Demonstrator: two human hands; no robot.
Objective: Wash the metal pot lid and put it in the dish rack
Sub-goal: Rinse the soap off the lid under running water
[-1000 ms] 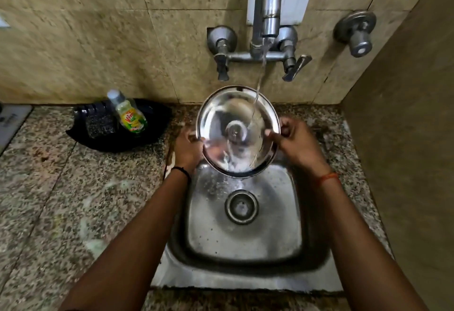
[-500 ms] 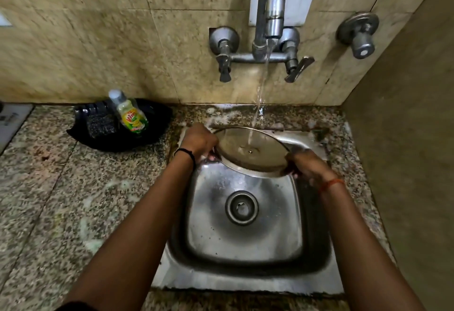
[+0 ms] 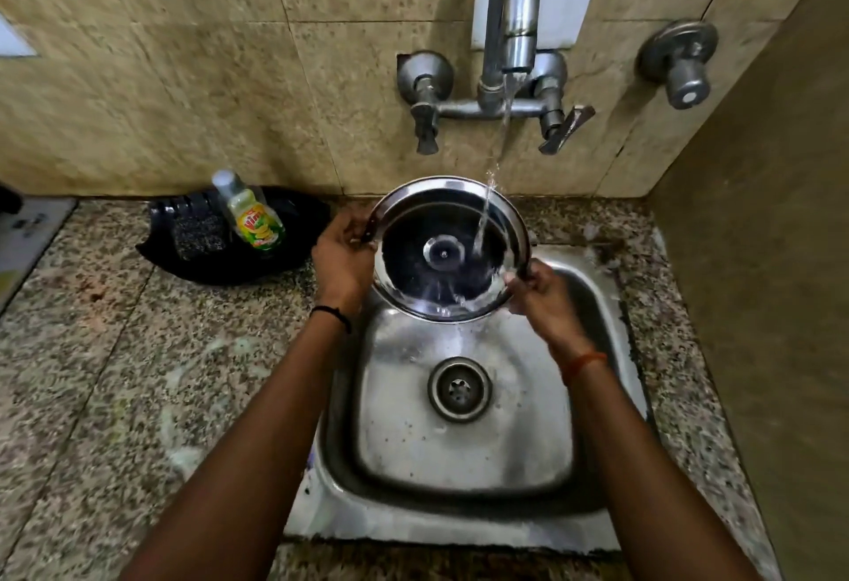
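The round metal pot lid (image 3: 413, 259) is held tilted toward me over the back of the steel sink (image 3: 464, 452), its centre knob showing. My left hand (image 3: 342, 259) grips its left rim. My right hand (image 3: 542, 300) pinches its lower right rim. Water from the tap (image 3: 514, 20) falls onto the lid's right half and runs off its lower edge into the sink. No dish rack is in view.
A black tray (image 3: 298, 231) on the granite counter at the left holds a dish soap bottle (image 3: 252, 217) and a dark scrubber (image 3: 197, 231). Two tap handles and a separate valve (image 3: 680, 66) stick out of the tiled wall. A side wall closes the right.
The lid was lying nearly flat under the stream half a second ago; both hands have tipped it back up to face me, and water now strikes its face.
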